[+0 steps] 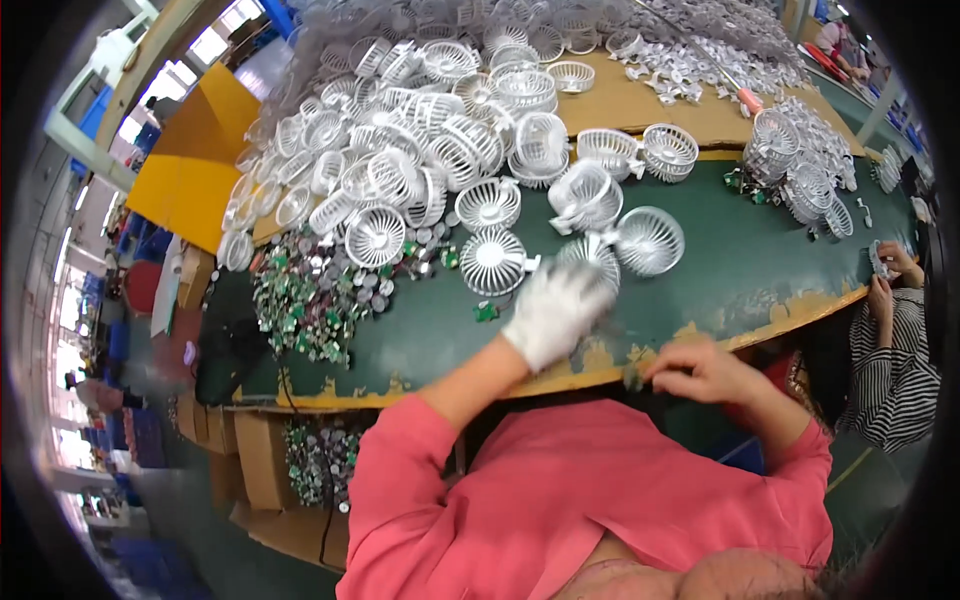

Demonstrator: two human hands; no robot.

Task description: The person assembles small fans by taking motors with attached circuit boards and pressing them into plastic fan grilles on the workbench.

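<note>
My left hand (562, 312), in a white glove, reaches over the green table at the near side of a white round fan housing (590, 252). Motion smears its fingers, so whether they grip the housing does not show. My bare right hand (706, 368) is at the table's front edge, thumb and fingers pinched on a small, blurred green circuit board (633, 376). Beside the gloved hand lie a slatted fan housing (492, 262) and a shiny round housing (650, 241). A single green circuit board (486, 311) rests just left of the glove.
A heap of white fan housings (400, 130) covers the far left. Green boards with round metal parts (305, 300) are piled at left. Small white parts (700, 65) lie on cardboard at the back. At right, a co-worker's hands (890, 270) hold a part.
</note>
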